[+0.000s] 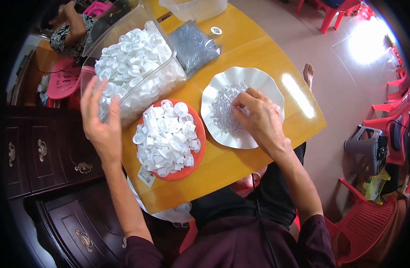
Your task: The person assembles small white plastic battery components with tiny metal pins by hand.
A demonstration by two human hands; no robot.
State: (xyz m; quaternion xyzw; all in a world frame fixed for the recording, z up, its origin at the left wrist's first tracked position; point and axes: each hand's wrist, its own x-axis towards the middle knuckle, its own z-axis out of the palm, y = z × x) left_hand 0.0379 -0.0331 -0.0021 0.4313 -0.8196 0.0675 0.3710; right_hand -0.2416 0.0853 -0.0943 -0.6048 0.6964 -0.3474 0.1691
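My right hand [261, 117] reaches into a white scalloped plate [219, 77], fingertips pinched together at a heap of small clear plastic pieces [226, 111]. Whatever lies between those fingertips is hidden. My left hand [100, 119] is raised with fingers apart, holding nothing, at the near left corner of a clear plastic bin [172, 50]. Small white plastic parts [135, 56] fill that bin. Between my two hands, a round orange-red tray [198, 154] carries a pile of similar white plastic parts [167, 134].
A grey plastic bag [193, 47] and a small round white piece [216, 31] lie beyond the plate on the yellow table [254, 42]. Behind them stands a translucent tub [193, 9]. Another person [73, 35] sits at the far left. A grey step stool [365, 149] stands right.
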